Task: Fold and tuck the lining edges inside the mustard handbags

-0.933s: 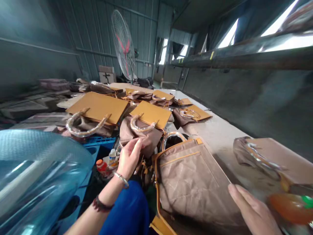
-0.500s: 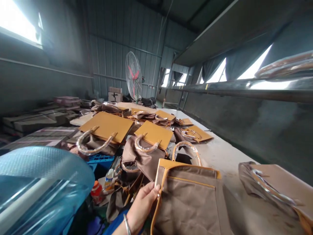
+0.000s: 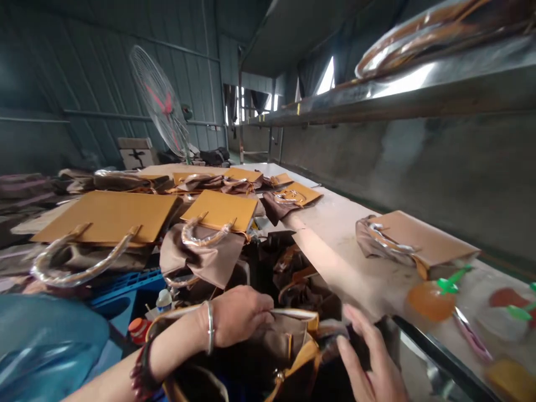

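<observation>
My left hand point(image 3: 240, 317), with a silver bangle on the wrist, is closed on the upper edge of a brown handbag point(image 3: 288, 335) with tan trim. The bag's mouth faces me, and a tan strap with a metal stud point(image 3: 304, 360) hangs at its near side. My right hand point(image 3: 372, 357) is to the right of the bag, fingers spread and slightly blurred, with nothing visible in it. The bag's lower part is in shadow.
Several tan and brown handbags, such as a large one point(image 3: 109, 215) and a smaller one point(image 3: 221, 209), cover the table point(image 3: 347, 206). A bag point(image 3: 431, 237) and an orange-filled bottle point(image 3: 431, 298) stand right. A blue plastic-covered object point(image 3: 46, 340) is left; a shelf point(image 3: 452, 103) overhangs.
The handbag has gone from standing upright, side toward me, to lower down with its mouth showing. My right hand has come into view, and the camera has turned right.
</observation>
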Available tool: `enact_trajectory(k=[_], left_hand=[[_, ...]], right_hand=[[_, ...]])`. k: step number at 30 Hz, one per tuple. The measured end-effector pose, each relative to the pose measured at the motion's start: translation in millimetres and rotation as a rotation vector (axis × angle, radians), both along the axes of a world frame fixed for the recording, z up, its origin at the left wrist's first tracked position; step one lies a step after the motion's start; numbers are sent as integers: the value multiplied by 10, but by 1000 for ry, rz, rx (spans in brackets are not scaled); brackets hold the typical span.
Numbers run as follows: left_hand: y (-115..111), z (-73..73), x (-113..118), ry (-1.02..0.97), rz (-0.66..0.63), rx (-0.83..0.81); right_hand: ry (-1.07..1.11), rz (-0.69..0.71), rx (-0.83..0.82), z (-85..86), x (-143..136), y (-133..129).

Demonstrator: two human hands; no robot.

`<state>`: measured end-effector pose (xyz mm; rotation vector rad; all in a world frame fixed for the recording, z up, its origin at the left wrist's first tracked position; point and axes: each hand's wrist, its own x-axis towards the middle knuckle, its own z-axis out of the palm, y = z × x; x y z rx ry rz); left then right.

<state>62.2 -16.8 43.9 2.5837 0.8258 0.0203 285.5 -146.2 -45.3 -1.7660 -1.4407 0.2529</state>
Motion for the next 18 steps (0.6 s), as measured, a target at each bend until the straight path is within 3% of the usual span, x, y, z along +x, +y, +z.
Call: enact_trajectory(k=[2,4,6,9,14,18], left_hand=[[-61,-71,81,74,-153,-10],[-118,-157,144,109,-249,-46],[-150,-231,187,135,-289,-60],[-146,-299,218,167,-287,-33],[-150,-309,238,98,-227,-34],[-241,-264,241,92,-373,181]], right_hand=[[12,186,-46,174,-59,26],[219,383,-267,276,-131,70],[390,510,-443,282,-192,93],[575,640,-493,184,-226,63],[611,596,-482,84,-200,-20],[593,525,-501,112,-229,-44]])
